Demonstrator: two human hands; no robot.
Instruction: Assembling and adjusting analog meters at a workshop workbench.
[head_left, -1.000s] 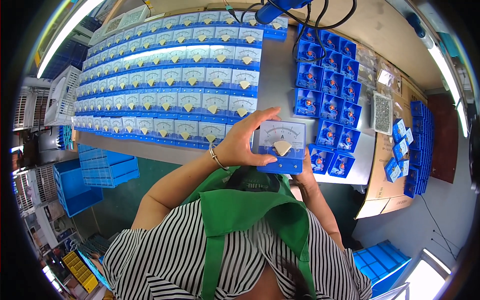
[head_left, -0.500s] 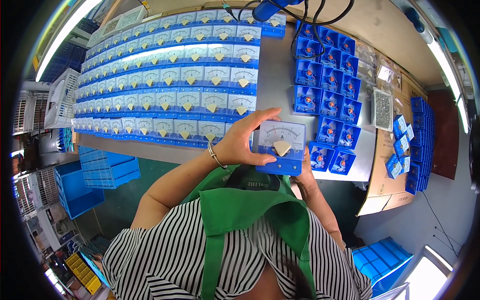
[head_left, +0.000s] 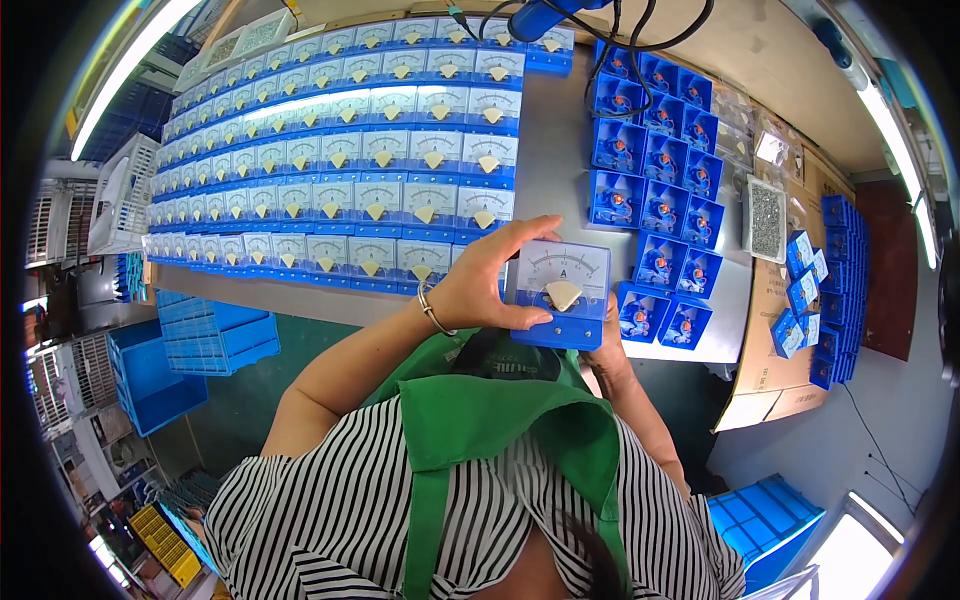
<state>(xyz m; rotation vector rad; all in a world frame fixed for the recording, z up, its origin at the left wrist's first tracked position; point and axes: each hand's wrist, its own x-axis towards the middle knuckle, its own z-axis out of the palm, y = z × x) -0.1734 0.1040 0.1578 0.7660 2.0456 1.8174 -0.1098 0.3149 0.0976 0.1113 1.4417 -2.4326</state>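
Note:
Between my two hands I hold a blue panel ammeter [head_left: 563, 275] with a white dial, its face turned up and a cream fan-shaped piece on its lower front. My left hand [head_left: 490, 280] grips its left side, thumb on the lower front and fingers over the top corner. At the lower right edge, my right hand [head_left: 608, 340] is closed on the case, most of its fingers hidden behind it. Rows of similar finished-looking meters [head_left: 382, 160] stand at the left. Open blue meter cases [head_left: 664, 160] with wires and orange-red parts inside lie to the right.
A grey metal table [head_left: 555, 150] carries everything. Beyond the cases stands a tray of small metal parts [head_left: 765, 220], beside cardboard [head_left: 770, 370] holding more blue cases [head_left: 802, 290]. A blue tool with black cables [head_left: 540, 18] hangs over the far edge. Blue crates [head_left: 220, 335] sit lower left.
The ammeter tips slightly in my hands, so its lower blue front shows a little more. Both hands stay nearly in place.

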